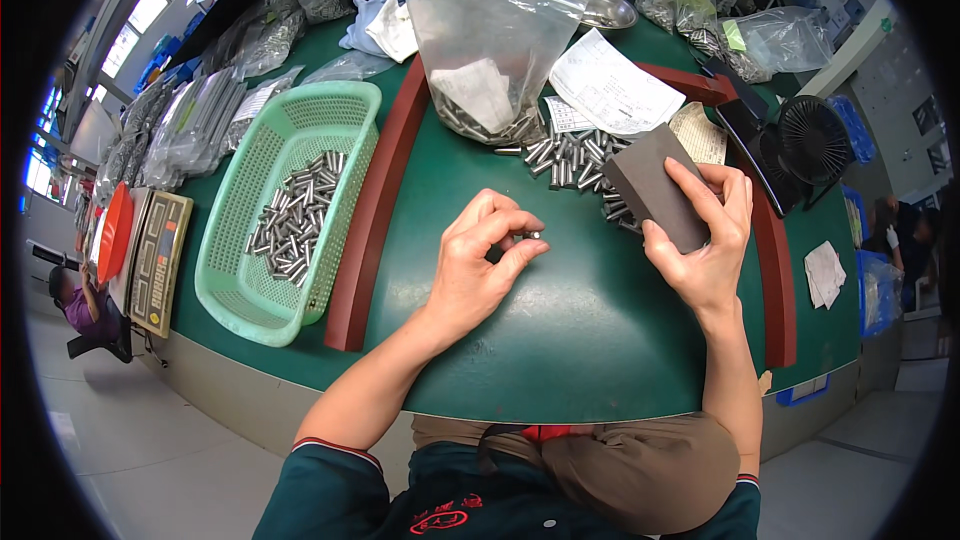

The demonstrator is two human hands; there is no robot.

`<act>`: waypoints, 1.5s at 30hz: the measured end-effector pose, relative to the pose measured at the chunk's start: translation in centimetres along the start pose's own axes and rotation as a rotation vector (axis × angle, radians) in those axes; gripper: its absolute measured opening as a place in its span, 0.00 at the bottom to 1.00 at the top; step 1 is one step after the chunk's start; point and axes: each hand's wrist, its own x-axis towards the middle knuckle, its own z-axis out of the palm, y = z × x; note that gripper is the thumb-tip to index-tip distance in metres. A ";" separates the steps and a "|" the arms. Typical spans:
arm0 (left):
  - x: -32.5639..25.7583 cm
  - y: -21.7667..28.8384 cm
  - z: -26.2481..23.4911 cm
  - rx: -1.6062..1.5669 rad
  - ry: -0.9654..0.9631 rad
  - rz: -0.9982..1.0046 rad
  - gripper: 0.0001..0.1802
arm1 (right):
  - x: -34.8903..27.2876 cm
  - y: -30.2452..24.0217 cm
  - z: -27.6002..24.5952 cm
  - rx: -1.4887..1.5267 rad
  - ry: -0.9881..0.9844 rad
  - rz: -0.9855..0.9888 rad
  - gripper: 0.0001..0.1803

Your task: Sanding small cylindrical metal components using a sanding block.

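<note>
Above the middle of the green tabletop [480,340], my left hand [478,255] pinches a small metal pin [532,235] between thumb and fingertips; only its end shows. My right hand [708,230] grips a dark grey-brown rectangular block [660,185], perhaps an abrasive one, by its right side and near edge. Behind and partly under the block lies a loose pile of shiny metal pins [570,158]. More pins [300,215] lie heaped inside the green plastic basket [215,270] to the left.
Dark red rails [365,250] border the work area left, right and back. A clear bag of pins [490,40] stands behind, beside printed papers [612,85]. A black fan [812,140] is at right; a scale [160,260] and bagged parts [190,120] are at left.
</note>
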 end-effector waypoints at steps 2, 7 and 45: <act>0.0 0.0 0.0 0.013 0.005 0.006 0.10 | 0.0 0.0 -0.1 0.001 0.001 -0.001 0.33; -0.1 0.3 -0.7 0.133 0.055 0.077 0.11 | 0.4 0.6 -0.7 -0.024 0.073 0.030 0.31; 3.9 5.1 12.2 0.357 -0.570 0.393 0.12 | 1.3 6.8 -2.8 -0.076 0.564 0.220 0.26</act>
